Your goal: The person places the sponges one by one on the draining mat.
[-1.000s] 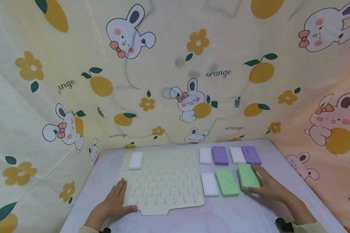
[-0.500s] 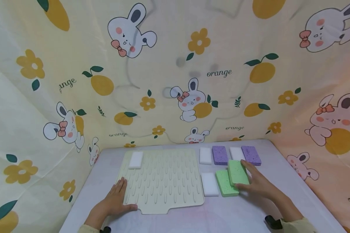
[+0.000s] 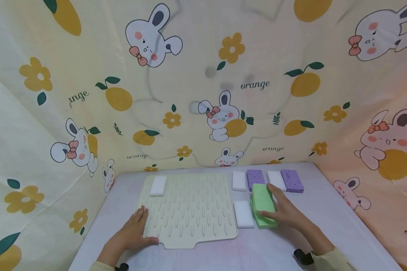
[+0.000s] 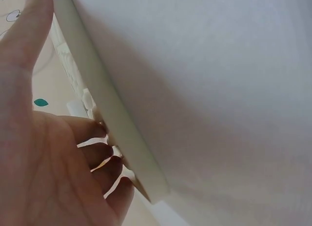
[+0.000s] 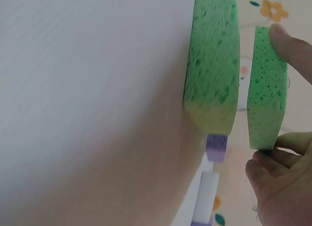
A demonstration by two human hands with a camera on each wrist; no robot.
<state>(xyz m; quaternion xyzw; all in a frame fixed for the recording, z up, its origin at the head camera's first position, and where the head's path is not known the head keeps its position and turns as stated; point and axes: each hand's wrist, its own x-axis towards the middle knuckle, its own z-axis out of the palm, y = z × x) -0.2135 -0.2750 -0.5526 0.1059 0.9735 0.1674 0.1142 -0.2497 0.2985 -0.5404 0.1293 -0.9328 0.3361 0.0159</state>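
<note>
My right hand [image 3: 286, 210] grips a green sponge [image 3: 262, 197] by its ends, thumb at the near end and fingertips at the far end. It is held above a second green sponge [image 3: 267, 223] lying on the table; the right wrist view shows a gap between this lower sponge [image 5: 213, 55] and the held one [image 5: 267, 84]. My left hand [image 3: 130, 231] rests with straight fingers on the left edge of a cream ridged board [image 3: 193, 214], thumb near its front edge. A white sponge block [image 3: 158, 186] lies at the board's back left.
Right of the board, a white block [image 3: 244, 214] lies beside the lower green sponge. Behind them stands a row: a white block [image 3: 239, 181], a purple sponge [image 3: 255, 178], another white block [image 3: 276, 180] and a purple sponge [image 3: 292, 180]. A printed curtain [image 3: 190, 75] surrounds the table.
My right hand has lifted the green sponge from the right side and carried it left, over the other green sponge. The left hand has stayed at the board.
</note>
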